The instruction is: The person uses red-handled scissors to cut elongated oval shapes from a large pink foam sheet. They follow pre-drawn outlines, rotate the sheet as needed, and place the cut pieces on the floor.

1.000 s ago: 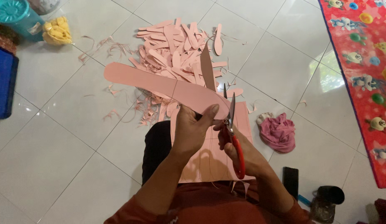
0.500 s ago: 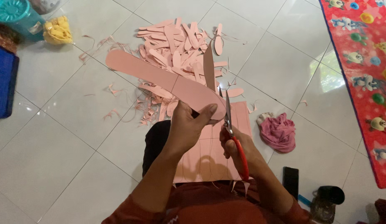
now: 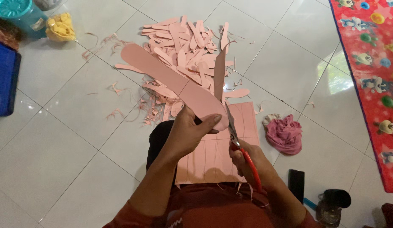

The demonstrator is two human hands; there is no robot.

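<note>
My left hand (image 3: 191, 131) grips the near end of a long pink cut-out strip (image 3: 162, 75) that reaches up and to the left. My right hand (image 3: 247, 158) holds red-handled scissors (image 3: 240, 145), their blades at the strip's rounded right end. A thin offcut (image 3: 219, 74) stands up from the cut. Under both hands a pink sheet (image 3: 221, 147) with drawn lines lies over my lap.
A heap of pink cut shapes and scraps (image 3: 183, 55) covers the tiled floor ahead. A crumpled pink cloth (image 3: 284, 133) lies at right, a black phone (image 3: 296, 185) and dark cup (image 3: 331, 204) nearer. Red patterned mat (image 3: 369, 63) far right; teal container (image 3: 19, 14), yellow bag (image 3: 60, 26), blue box (image 3: 4, 82) left.
The strip has swung so its far end points more up and left. The scissors have worked along its rounded end, and the thin offcut stands taller.
</note>
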